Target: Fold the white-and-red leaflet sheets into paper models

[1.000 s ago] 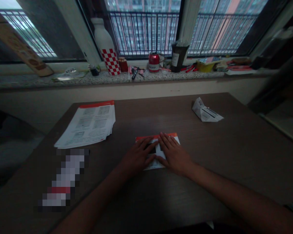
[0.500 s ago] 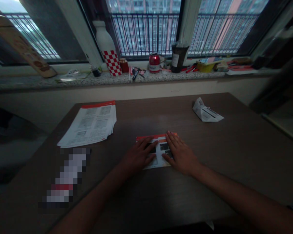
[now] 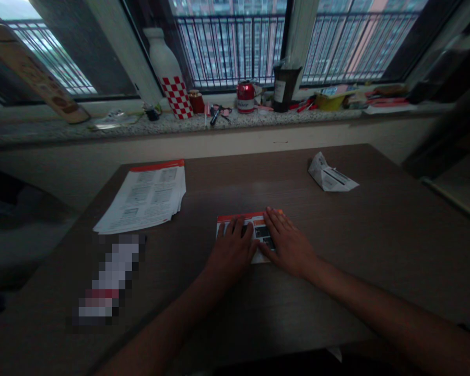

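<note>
A printed sheet of paper [image 3: 261,258] with a red top edge lies on the brown table, probably folded, though its layers are hard to make out. My left hand [image 3: 235,248] rests flat over its left part, fingers spread and pointing away from me. Along the sheet's right edge lies my right hand [image 3: 288,237], palm down, fingers stretched out, thumb reaching in toward the left hand. Both hands press on the sheet without gripping it, and they cover much of its print.
A stack of printed sheets [image 3: 147,196] lies at the table's back left, with a pixelated object [image 3: 109,282] in front of it. At the back right stands a folded paper piece [image 3: 331,176]. The windowsill holds a checkered bottle [image 3: 174,83], a red can [image 3: 245,97] and a dark cup [image 3: 285,87].
My left hand has shifted right across the sheet, its fingers turning to point further forward. My right hand stays at the right edge. The view has tilted slightly.
</note>
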A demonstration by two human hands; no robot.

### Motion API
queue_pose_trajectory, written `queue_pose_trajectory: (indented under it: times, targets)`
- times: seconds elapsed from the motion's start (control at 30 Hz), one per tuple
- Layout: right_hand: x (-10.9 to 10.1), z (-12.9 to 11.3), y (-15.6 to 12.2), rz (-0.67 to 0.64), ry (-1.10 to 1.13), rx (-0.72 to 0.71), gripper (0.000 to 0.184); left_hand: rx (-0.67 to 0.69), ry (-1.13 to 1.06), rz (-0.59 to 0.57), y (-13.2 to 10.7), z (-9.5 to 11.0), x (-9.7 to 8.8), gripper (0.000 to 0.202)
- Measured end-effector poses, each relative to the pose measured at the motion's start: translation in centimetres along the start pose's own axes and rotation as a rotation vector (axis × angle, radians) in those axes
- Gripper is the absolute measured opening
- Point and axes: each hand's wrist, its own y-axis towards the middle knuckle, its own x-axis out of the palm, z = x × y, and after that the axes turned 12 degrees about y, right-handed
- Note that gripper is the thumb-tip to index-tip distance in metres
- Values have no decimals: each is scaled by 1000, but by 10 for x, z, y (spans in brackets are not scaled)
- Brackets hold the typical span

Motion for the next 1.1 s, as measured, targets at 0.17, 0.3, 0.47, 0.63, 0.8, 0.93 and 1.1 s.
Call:
queue_pose_trajectory:
  times: [0.17, 0.3, 0.47, 0.63, 0.8, 0.93, 1.1]
  targets:
    - [1, 1, 0, -6, -5, -8, 83, -35, -37, 25, -4, 3, 14, 55]
    - [-2, 2, 0, -28, -14, -9, 81, -37, -50, 3, -6, 0, 18, 59]
    - [-4, 2, -1, -32, 7, -19, 83, 4, -87, 16, -10, -9, 19, 63]
    - [-1, 4, -2, -31, 11, -8, 88, 19, -89, 10, -26, -27, 22, 63]
    - [0, 6, -2, -25, 8, -12, 87, 27, -73, 9, -38, -39, 22, 62]
    - [0, 6, -2, -28, 9, -30, 87, 26, -60, 8, -38, -39, 21, 63]
    - [0, 8, -2, -37, 8, -26, 86, -9, -6, -18, -36, -35, 19, 65]
